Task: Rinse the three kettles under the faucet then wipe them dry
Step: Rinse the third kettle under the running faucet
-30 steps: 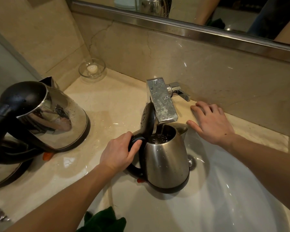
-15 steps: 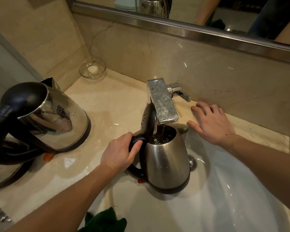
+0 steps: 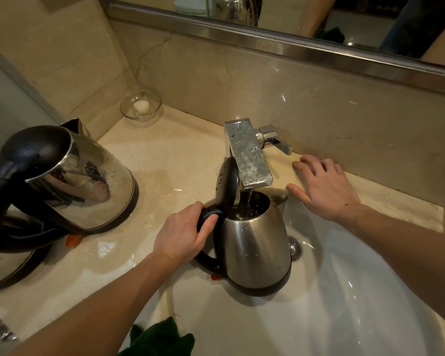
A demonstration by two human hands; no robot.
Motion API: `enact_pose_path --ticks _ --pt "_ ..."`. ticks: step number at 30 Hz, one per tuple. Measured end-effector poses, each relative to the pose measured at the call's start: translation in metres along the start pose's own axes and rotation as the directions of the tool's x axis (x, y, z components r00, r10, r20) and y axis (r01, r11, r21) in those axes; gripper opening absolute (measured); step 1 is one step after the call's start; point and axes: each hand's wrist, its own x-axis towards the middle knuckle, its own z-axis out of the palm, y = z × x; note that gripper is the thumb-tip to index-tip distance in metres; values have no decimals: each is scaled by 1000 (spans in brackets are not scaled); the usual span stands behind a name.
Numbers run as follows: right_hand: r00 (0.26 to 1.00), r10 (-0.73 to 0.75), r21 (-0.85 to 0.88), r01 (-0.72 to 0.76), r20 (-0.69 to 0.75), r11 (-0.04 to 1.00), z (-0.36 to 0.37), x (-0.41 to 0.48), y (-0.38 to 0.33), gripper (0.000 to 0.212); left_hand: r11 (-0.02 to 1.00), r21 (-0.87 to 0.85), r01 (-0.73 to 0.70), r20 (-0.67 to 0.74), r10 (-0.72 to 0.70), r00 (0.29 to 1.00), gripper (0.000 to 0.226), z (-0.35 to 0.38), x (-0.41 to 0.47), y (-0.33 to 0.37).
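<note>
1 head-worn wide-angle camera, looking forward and down at a bathroom sink (image 3: 344, 304).
It sits above and behind the person's forearms, facing the back wall, close to the scene: the faucet (image 3: 249, 160) and the kettle (image 3: 254, 242) under it fall near the middle of the frame, the left hand (image 3: 181, 235) and right hand (image 3: 326, 191) reach in from the lower corners, the counter (image 3: 170, 155) runs off to the left, and the mirror (image 3: 370, 27) crosses the top edge. Straight lines bow toward the borders.

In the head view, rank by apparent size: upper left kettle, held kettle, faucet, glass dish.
1. upper left kettle, possibly nearer the camera, so unsure
2. held kettle
3. faucet
4. glass dish
</note>
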Motion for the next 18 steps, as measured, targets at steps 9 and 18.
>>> enact_pose_path --ticks 9,18 --pt "1000 1 8 -1 -14 1000 2 0 1 64 1000 -2 -1 6 1 1000 55 0 0 1" --pt "1000 1 9 -1 -10 1000 1 0 0 64 1000 -8 7 15 -6 1000 58 0 -1 1"
